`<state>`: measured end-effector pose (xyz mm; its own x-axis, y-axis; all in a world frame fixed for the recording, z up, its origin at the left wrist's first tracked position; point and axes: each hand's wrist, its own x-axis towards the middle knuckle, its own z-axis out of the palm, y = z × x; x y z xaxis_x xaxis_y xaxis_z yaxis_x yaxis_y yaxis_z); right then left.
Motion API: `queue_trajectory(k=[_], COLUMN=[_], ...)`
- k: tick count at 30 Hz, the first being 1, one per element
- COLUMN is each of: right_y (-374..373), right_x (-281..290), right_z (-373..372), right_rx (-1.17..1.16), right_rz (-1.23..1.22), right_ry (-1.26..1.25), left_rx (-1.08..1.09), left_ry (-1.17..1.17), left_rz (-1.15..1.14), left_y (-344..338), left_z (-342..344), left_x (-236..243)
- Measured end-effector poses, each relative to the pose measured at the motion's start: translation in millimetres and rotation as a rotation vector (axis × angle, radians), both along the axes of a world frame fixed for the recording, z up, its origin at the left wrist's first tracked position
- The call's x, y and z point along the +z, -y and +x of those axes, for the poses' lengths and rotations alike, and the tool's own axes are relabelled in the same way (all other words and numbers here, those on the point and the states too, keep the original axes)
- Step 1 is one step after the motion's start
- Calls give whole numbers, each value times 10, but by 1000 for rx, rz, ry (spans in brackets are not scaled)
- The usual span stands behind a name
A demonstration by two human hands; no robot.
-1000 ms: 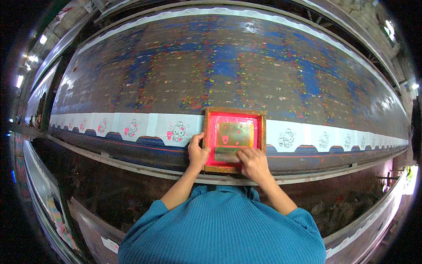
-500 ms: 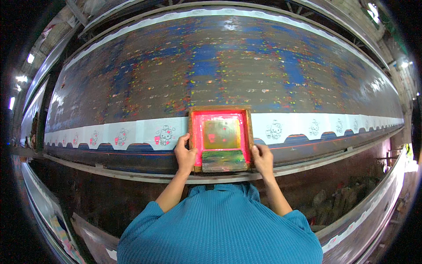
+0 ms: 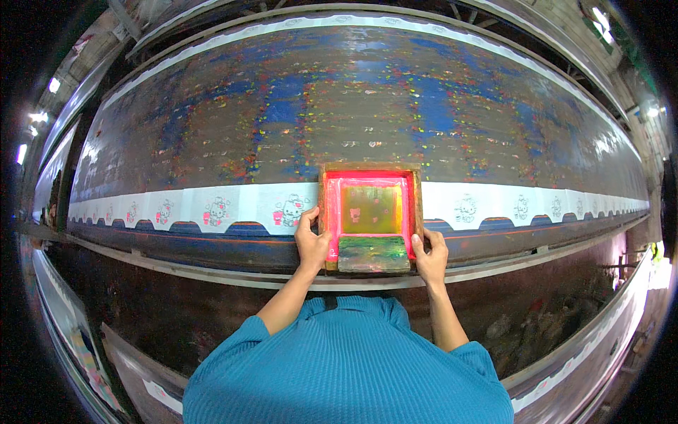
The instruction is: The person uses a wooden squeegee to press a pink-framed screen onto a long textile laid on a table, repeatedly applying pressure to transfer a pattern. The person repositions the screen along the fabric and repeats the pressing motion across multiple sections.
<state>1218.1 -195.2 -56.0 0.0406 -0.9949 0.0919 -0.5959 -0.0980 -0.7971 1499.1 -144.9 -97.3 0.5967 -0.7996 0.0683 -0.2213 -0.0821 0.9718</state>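
Note:
A wooden screen-printing frame (image 3: 371,167) with bright pink ink round its inner edges lies across a white printed strip (image 3: 189,203). Within it shows a yellowish-green mesh window (image 3: 367,210). A wide squeegee (image 3: 374,255), stained green and dark, rests in the frame's near end. My left hand (image 3: 313,242) grips the frame's left side, thumb on top. On the right side, my right hand (image 3: 431,257) holds the frame the same way. Cat-figure prints left of the frame carry pink patches; those to the right are outlines only. The strip directly under the frame is hidden.
A long dark table (image 3: 339,138), spotted with blue, red and yellow paint, stretches ahead. Another white strip (image 3: 318,22) runs along its far edge. A pale rail (image 3: 233,277) borders the near side. More tables stand behind me, left and right.
The frame has moved right along the strip by about one figure, with both hands on it. A cat print with pink now shows just left of it. My view has shifted right too.

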Motion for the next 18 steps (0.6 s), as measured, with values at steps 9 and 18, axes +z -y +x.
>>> queue_trajectory(k=[9, 18], right_y=[177, 237], right_x=[-134, -62], right_z=[-516, -548], right_rx=[120, 112], right_rz=[85, 56], right_ry=[47, 94], left_rx=[4, 27], left_ry=[93, 72], left_rz=[113, 182], left_y=[136, 168], left_z=[-379, -415], left_x=[-17, 30])
